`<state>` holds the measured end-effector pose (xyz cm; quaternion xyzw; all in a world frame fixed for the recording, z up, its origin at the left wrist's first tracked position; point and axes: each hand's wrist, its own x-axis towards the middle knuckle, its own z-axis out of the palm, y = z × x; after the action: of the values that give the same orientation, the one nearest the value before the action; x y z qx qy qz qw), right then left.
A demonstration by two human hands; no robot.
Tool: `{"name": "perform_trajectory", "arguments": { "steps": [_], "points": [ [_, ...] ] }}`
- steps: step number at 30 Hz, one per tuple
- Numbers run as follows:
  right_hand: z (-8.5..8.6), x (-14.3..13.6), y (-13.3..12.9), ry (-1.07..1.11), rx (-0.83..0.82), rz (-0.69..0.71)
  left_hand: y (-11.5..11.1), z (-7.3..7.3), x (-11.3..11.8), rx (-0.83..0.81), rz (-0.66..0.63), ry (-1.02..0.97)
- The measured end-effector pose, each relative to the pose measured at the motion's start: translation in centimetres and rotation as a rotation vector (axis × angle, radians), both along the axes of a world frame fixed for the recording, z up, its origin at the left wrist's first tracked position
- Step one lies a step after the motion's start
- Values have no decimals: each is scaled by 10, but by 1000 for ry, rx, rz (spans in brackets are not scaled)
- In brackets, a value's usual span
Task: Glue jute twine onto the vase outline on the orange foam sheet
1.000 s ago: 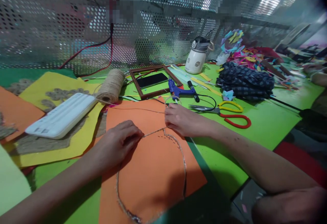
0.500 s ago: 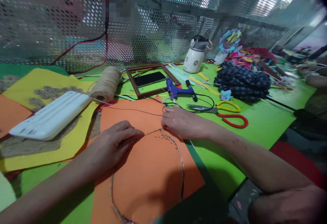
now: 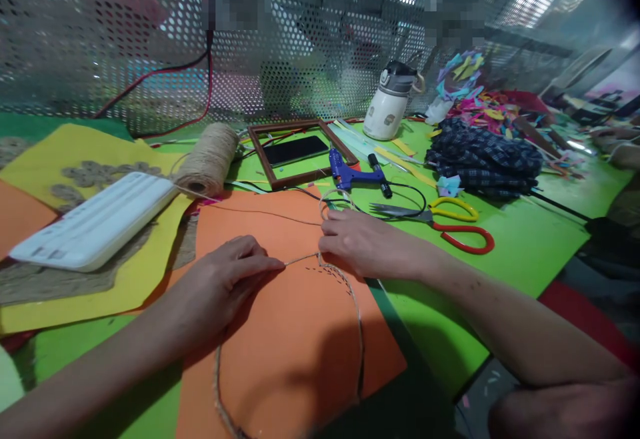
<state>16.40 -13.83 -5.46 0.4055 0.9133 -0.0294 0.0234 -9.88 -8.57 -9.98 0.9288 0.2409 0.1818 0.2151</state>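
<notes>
Over the orange sheet, twine is pinched by the left hand and, apart from it, by the right hand, presumably so the span between is held taut.

One head-worn camera looks forward and down across the bright green flat surface. It sits close above and behind the person's bare left hand and bare right hand, with the flat orange paper sheet below centre; the grey perforated metal wall spans the upper part.
</notes>
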Motion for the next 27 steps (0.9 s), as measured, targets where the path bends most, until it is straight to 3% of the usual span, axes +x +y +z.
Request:
{"name": "perform_trajectory", "arguments": {
  "steps": [8, 12, 19, 27],
  "points": [
    [1, -2, -3, 4, 11, -49, -2, 4, 1, -4, 16, 0],
    [4, -4, -5, 29, 4, -106, 0, 9, 0, -115, 46, 32],
    [5, -6, -10, -9, -7, -45, 7, 15, -9, -298, 148, 60],
    [1, -5, -10, -7, -22, -28, 11, 23, -13, -346, 92, 94]
  ]
}}
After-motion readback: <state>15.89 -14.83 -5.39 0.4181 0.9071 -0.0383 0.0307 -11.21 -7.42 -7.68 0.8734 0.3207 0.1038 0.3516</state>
